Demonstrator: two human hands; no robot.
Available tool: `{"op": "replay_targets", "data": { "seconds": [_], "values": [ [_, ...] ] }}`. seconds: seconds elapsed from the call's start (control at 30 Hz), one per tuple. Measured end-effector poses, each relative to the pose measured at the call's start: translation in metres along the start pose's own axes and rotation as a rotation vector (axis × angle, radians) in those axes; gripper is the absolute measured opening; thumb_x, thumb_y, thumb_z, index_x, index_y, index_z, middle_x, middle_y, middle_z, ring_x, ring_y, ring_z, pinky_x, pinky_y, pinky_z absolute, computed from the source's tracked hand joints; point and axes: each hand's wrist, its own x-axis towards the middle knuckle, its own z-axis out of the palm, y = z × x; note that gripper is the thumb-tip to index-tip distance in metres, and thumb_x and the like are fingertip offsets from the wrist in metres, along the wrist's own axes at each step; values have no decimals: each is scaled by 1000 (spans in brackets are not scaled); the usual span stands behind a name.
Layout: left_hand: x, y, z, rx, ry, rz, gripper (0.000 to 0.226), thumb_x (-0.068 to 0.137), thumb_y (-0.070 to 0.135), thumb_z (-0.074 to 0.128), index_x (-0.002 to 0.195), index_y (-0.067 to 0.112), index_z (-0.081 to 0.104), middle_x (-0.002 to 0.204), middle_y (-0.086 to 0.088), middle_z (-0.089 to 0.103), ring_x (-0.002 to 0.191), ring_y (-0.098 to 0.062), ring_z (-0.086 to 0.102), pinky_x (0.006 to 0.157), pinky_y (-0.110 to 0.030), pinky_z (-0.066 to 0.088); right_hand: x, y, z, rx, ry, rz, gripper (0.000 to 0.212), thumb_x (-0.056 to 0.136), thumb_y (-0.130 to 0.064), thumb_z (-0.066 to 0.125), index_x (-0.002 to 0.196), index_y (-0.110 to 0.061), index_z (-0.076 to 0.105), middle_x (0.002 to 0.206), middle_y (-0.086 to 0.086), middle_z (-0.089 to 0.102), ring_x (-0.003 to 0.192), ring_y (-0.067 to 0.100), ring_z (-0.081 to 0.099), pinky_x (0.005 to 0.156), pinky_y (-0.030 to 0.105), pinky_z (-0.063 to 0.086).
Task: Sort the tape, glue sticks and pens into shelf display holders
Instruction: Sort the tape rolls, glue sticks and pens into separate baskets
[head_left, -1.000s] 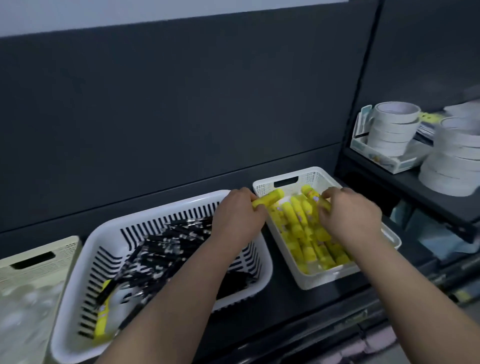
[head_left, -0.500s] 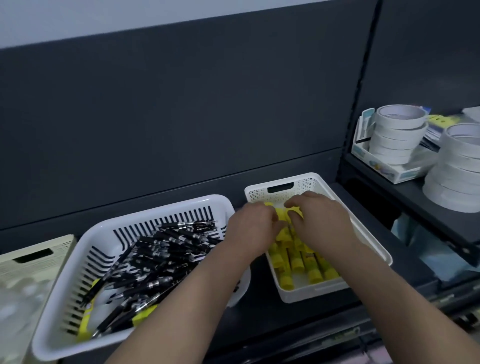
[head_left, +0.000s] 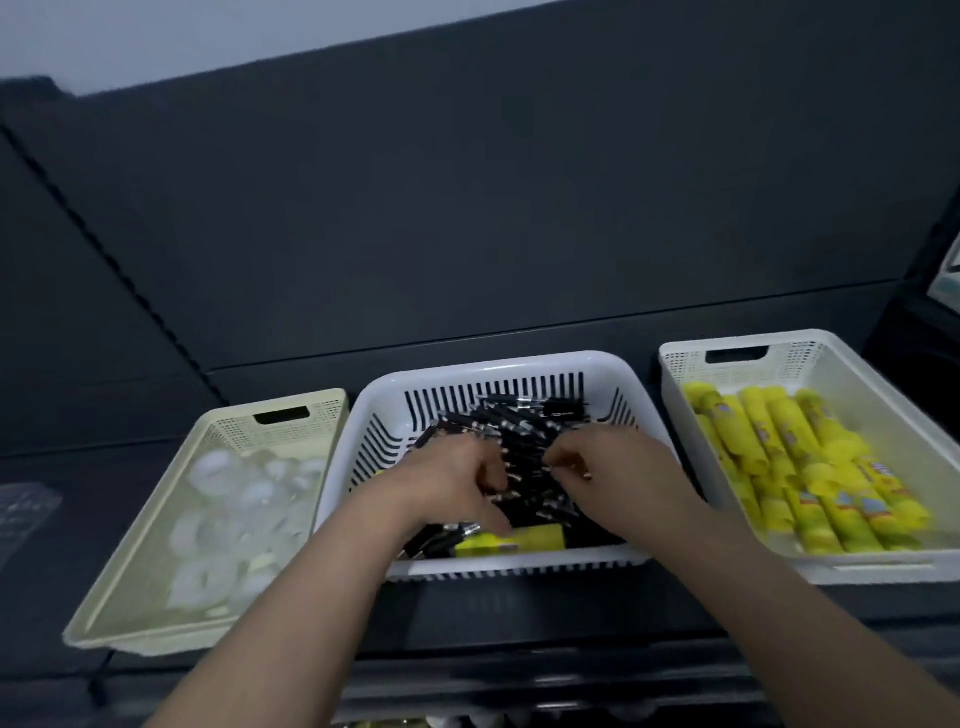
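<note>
Fingers (head_left: 563, 461) of both hands curl down into the pens (head_left: 524, 421), with the left hand (head_left: 447, 483) and right hand (head_left: 618, 478) side by side. Through the blur I cannot tell whether they grip any or only rake through. I judge they dig there because one yellow glue stick (head_left: 511, 540) lies among the pens at the near wall of the middle basket (head_left: 498, 366), just beside the left thumb, and it belongs elsewhere. Its proper home, the right basket (head_left: 737, 345), has glue sticks (head_left: 810, 467) laid in rows. The cream basket (head_left: 280, 402) on the left holds tape rolls (head_left: 228, 499). All three stand together on the dark shelf (head_left: 493, 608).
</note>
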Motion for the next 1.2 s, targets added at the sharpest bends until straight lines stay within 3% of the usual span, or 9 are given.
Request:
{"op": "replay_targets", "data": {
  "seconds": [0.17,0.3,0.4,0.57,0.73,0.83,0.93,1.07,1.2],
  "values": [
    [4,-5,7,233,322,44,33,74,35,74,103,29,60,106,5,56,103,-17,52,76,-32,47,0,-9,0,38,-296,-27,16,78,-41,71,93,-34,72,90,-17,68,84,1,60,71,21,47],
    [3,-25,-3,-41,497,-48,19,83,34,71,98,27,63,103,6,62,97,-16,58,77,-31,48,7,-23,4,-48,-398,-59,30,75,-45,73,102,-33,71,96,-17,68,89,4,60,75,25,51],
    [0,-41,-13,-58,520,-108,10,86,32,66,95,28,63,101,9,67,93,-17,60,76,-30,47,12,-31,9,-164,-463,-121,27,81,-41,66,107,-33,70,102,-15,68,91,9,61,75,28,53],
    [-4,-60,-14,32,502,-177,13,87,21,62,98,27,66,102,4,69,98,-21,61,76,-31,49,17,-27,2,-139,-306,-44,25,76,-41,65,101,-36,68,89,-16,66,79,7,58,61,23,41],
    [-3,-77,-6,185,419,-320,21,78,13,61,96,21,69,97,-5,68,92,-29,63,69,-32,50,27,-37,9,-1,-65,62,22,81,-47,61,100,-36,64,91,-18,67,82,5,61,67,25,49],
    [-2,-77,-2,166,383,-327,20,79,18,63,97,21,69,97,-4,67,92,-28,62,68,-31,48,32,-42,22,-75,-58,55,22,84,-45,58,101,-33,64,92,-13,68,82,10,61,64,25,47],
    [-3,-76,-1,148,409,-334,22,80,12,60,97,21,71,98,-5,68,93,-28,62,71,-32,50,33,-42,31,-150,-68,51,22,86,-47,55,100,-32,63,86,-10,62,72,11,52,57,25,33],
    [-8,-75,-9,395,475,-378,33,81,5,55,107,22,65,99,-5,66,100,-26,58,67,-31,42,37,-43,33,-141,-60,41,24,87,-49,54,100,-31,63,87,-10,64,75,13,56,57,25,32],
    [-10,-62,-14,594,310,-405,26,86,9,56,110,16,63,108,-3,66,103,-23,62,70,-29,42,38,-45,35,-109,-47,18,25,87,-49,54,103,-33,63,94,-11,67,85,13,61,60,25,37]
  ]
}}
